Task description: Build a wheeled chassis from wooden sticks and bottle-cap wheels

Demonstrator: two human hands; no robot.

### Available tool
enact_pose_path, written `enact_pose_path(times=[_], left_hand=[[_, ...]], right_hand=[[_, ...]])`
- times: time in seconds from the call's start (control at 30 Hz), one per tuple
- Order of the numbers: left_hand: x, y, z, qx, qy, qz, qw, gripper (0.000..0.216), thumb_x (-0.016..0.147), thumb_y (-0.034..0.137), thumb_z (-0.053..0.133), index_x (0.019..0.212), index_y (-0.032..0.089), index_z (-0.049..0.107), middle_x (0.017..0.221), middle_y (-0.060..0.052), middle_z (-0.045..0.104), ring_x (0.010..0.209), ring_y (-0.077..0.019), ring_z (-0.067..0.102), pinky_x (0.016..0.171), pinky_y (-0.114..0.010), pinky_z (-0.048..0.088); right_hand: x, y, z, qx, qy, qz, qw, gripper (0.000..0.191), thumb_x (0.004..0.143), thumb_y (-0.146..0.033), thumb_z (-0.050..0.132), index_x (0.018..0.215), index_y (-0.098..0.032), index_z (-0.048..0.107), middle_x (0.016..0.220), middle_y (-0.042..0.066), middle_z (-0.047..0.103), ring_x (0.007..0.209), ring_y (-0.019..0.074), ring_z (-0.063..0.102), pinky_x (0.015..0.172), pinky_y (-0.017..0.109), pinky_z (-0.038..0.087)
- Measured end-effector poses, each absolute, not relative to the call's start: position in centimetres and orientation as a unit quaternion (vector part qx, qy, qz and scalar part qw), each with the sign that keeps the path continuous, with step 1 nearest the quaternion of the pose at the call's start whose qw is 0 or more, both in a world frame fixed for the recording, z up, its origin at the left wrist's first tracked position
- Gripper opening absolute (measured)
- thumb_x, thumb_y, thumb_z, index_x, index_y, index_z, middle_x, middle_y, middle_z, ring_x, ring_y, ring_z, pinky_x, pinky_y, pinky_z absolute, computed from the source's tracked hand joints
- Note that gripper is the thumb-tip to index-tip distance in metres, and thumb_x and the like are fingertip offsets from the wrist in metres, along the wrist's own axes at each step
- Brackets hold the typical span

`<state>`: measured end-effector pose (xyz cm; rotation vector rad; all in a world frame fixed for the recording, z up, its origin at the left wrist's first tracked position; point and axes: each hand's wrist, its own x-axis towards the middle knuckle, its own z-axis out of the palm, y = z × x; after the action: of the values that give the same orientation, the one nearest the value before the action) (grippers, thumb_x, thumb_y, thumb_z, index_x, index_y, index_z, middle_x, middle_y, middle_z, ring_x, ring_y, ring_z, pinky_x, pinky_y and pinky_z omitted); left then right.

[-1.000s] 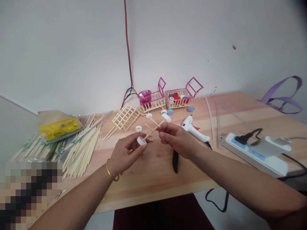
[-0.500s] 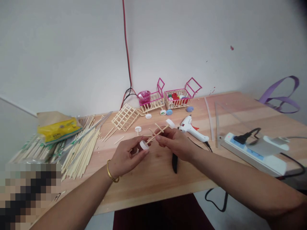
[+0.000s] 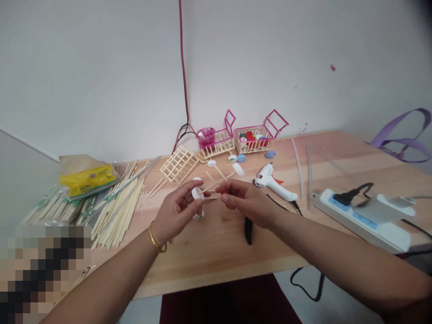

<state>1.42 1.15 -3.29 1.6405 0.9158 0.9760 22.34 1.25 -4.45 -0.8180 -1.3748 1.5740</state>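
Between my hands is a wheel frame of thin wooden sticks with white bottle caps as wheels. My left hand, wearing a gold bracelet, has thumb and fingers around the near bottle cap. My right hand pinches the sticks near their middle; its fingertips partly hide the joint. The far bottle cap stands out above the right knuckles. Another white cap shows just under my left thumb, and a further one lies partly hidden behind the left fingers.
Behind are a lattice stick basket, two pink-trimmed carts and a pink cup. Right are a white glue gun and a power strip. Loose sticks and a yellow packet lie left, a black curved object in front.
The wheel frame has turned in my hands, and its near cap has moved up and slightly left. My left finger and thumb have spread wider around it. The view has shifted slightly left.
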Motion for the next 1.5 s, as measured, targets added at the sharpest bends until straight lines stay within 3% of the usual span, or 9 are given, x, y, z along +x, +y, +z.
enact_pose_path(times=[0.23, 0.47, 0.6, 0.67, 0.83, 0.97, 1.23, 1.5], left_hand=[[1.0, 1.8, -4.2, 0.662, 0.351, 0.436, 0.499, 0.032, 0.083, 0.026, 0.062, 0.111, 0.017, 0.049, 0.103, -0.011, 0.065, 0.078, -0.0131, 0.063, 0.064, -0.022, 0.053], [1.1, 1.8, -4.0, 0.638, 0.341, 0.433, 0.537, 0.026, 0.084, 0.025, 0.061, 0.106, 0.017, 0.050, 0.095, -0.006, 0.066, 0.063, -0.0062, 0.056, 0.059, -0.020, 0.050], [1.2, 1.7, -3.7, 0.628, 0.342, 0.424, 0.555, 0.025, 0.084, 0.026, 0.061, 0.105, 0.016, 0.050, 0.094, -0.006, 0.067, 0.061, -0.0053, 0.055, 0.058, -0.019, 0.048], [1.2, 1.6, -3.5, 0.635, 0.343, 0.412, 0.556, 0.025, 0.084, 0.026, 0.061, 0.105, 0.016, 0.050, 0.094, -0.007, 0.067, 0.060, -0.0055, 0.056, 0.059, -0.019, 0.048], [1.4, 1.5, -3.4, 0.651, 0.342, 0.389, 0.554, 0.024, 0.084, 0.025, 0.062, 0.103, 0.016, 0.051, 0.095, -0.008, 0.068, 0.064, -0.0076, 0.060, 0.062, -0.021, 0.050], [1.4, 1.6, -3.6, 0.631, 0.355, 0.415, 0.551, 0.028, 0.082, 0.026, 0.063, 0.105, 0.016, 0.051, 0.096, -0.009, 0.068, 0.062, -0.0077, 0.058, 0.059, -0.021, 0.049], [1.3, 2.5, -4.0, 0.569, 0.375, 0.478, 0.555, 0.028, 0.081, 0.029, 0.064, 0.102, 0.016, 0.053, 0.091, -0.007, 0.068, 0.055, -0.0066, 0.055, 0.051, -0.019, 0.044], [1.2, 2.9, -3.7, 0.495, 0.376, 0.525, 0.582, 0.027, 0.079, 0.029, 0.066, 0.099, 0.016, 0.053, 0.086, -0.006, 0.068, 0.054, -0.0067, 0.053, 0.047, -0.017, 0.038]], right_hand=[[22.3, 1.7, -4.9, -0.392, -0.527, 0.594, 0.464, 0.029, 0.075, -0.038, 0.069, 0.095, -0.019, 0.059, 0.065, -0.006, 0.050, 0.057, 0.0078, 0.040, 0.053, 0.024, 0.028], [22.9, 2.6, -5.1, -0.389, -0.436, 0.551, 0.596, 0.040, 0.075, -0.033, 0.070, 0.106, -0.025, 0.047, 0.063, -0.009, 0.046, 0.053, 0.0066, 0.038, 0.053, 0.023, 0.030], [22.7, 2.0, -4.6, -0.343, -0.485, 0.606, 0.529, 0.058, 0.074, -0.029, 0.070, 0.123, -0.028, 0.040, 0.071, -0.007, 0.051, 0.056, 0.0077, 0.041, 0.053, 0.023, 0.030], [22.6, 1.7, -4.4, -0.318, -0.529, 0.625, 0.478, 0.057, 0.076, -0.031, 0.068, 0.126, -0.027, 0.041, 0.071, -0.006, 0.051, 0.058, 0.0085, 0.042, 0.053, 0.024, 0.030], [22.6, 1.5, -4.3, -0.346, -0.593, 0.587, 0.429, 0.025, 0.085, -0.041, 0.057, 0.097, -0.019, 0.059, 0.067, -0.003, 0.050, 0.058, 0.0084, 0.042, 0.055, 0.025, 0.033], [22.7, 1.7, -4.3, -0.400, -0.602, 0.547, 0.423, 0.032, 0.087, -0.045, 0.052, 0.077, -0.016, 0.060, 0.062, -0.003, 0.049, 0.055, 0.0077, 0.041, 0.054, 0.024, 0.033], [22.9, 2.0, -4.6, -0.410, -0.599, 0.536, 0.431, 0.036, 0.089, -0.047, 0.048, 0.078, -0.016, 0.063, 0.062, -0.002, 0.050, 0.055, 0.0077, 0.042, 0.052, 0.024, 0.031], [23.4, 2.8, -5.1, -0.408, -0.479, 0.521, 0.577, 0.032, 0.086, -0.047, 0.055, 0.077, -0.018, 0.064, 0.055, -0.005, 0.042, 0.050, 0.0069, 0.035, 0.047, 0.023, 0.024]])
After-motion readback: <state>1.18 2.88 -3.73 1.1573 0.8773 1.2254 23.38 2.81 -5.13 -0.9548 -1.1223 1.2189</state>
